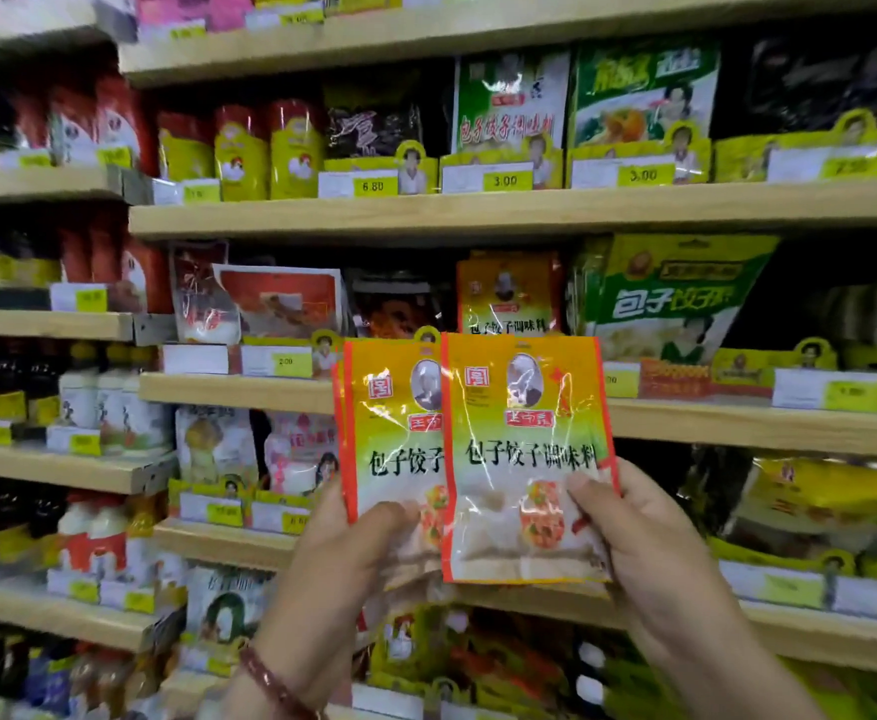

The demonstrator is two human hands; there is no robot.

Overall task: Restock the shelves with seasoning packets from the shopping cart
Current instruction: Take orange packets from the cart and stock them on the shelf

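While both hands pinch packets at their lower corners, left hand [353, 553] on rear packet [395, 439], right hand [649, 543] on front packet [524, 459], just below the matching shelf packet [506, 293], they look light, floppy, slick; safer gripped mid-edge. Cart not in view; more packets behind, cannot tell.

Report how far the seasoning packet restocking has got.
Done: one matching packet on the shelf already stands there. In hand: the left hand and right hand each grip orange packets: left packets, right packet. Left: shelving these; the cart is out of view.
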